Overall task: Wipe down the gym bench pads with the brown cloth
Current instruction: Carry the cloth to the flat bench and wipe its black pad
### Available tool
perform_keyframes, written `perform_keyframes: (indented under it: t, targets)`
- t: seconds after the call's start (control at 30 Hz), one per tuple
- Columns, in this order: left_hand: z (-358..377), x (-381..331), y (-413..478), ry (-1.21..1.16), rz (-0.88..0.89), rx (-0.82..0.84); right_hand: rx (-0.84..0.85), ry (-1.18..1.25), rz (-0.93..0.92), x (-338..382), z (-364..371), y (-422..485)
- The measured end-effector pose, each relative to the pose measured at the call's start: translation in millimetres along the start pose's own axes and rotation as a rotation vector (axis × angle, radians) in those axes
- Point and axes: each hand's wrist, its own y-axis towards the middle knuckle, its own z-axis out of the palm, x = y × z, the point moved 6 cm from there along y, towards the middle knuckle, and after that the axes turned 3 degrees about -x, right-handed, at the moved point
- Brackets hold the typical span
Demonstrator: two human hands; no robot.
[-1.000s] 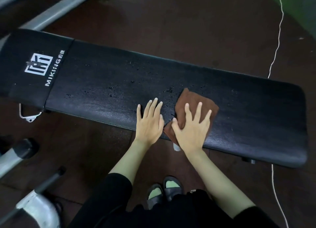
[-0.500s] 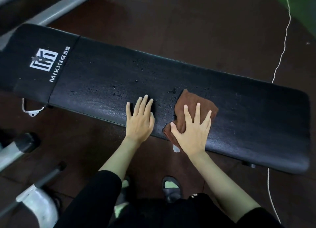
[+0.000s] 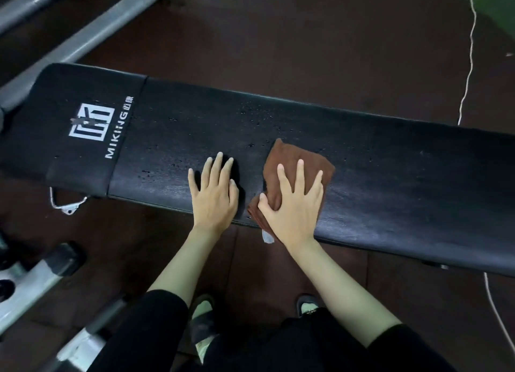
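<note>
Now right hand [image 3: 295, 208] presses brown cloth [image 3: 289, 153], fingers splayed; left hand [image 3: 213, 200], fingers seemingly together, on pad [image 3: 390, 182].

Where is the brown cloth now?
Head view, centre-right: the brown cloth lies at the near edge of the black bench pad, under the flat right hand, right of the left hand.

The black padded surface [image 3: 390, 182] slants across the dark red floor [image 3: 306, 37] — droplets [image 3: 250, 115] speckle its middle, a brown cloth [image 3: 289, 151] overhangs its near edge, and the left hand [image 3: 214, 196] rests flat beside the cloth.
</note>
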Motion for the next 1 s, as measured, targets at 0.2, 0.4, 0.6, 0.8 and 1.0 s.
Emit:
perform_keyframes:
  t: [0.2, 0.4, 0.6, 0.8, 1.0]
  targets:
    - [-0.7, 31.2, 0.2, 0.002, 0.026, 0.024, 0.028, 0.038, -0.119, 49.0, 14.1, 6.2]
    - [2.0, 33.7, -0.4, -0.028, 0.033, 0.007, 0.028, 0.064, -0.233, 9.4, 1.3, -3.9]
    - [0.7, 35.4, 0.0, -0.056, 0.042, 0.027, -0.029, 0.049, 0.136, -65.2, -23.2, -25.3]
    - [0.9, 39.6, 0.2, -0.044, 0.082, 0.034, -0.076, 0.058, 0.357, -41.0, -16.3, -30.4]
    - [-7.5, 69.0, 7.5, -0.039, 0.084, -0.008, -0.095, 0.046, 0.267, 12.2, -2.5, -18.4]
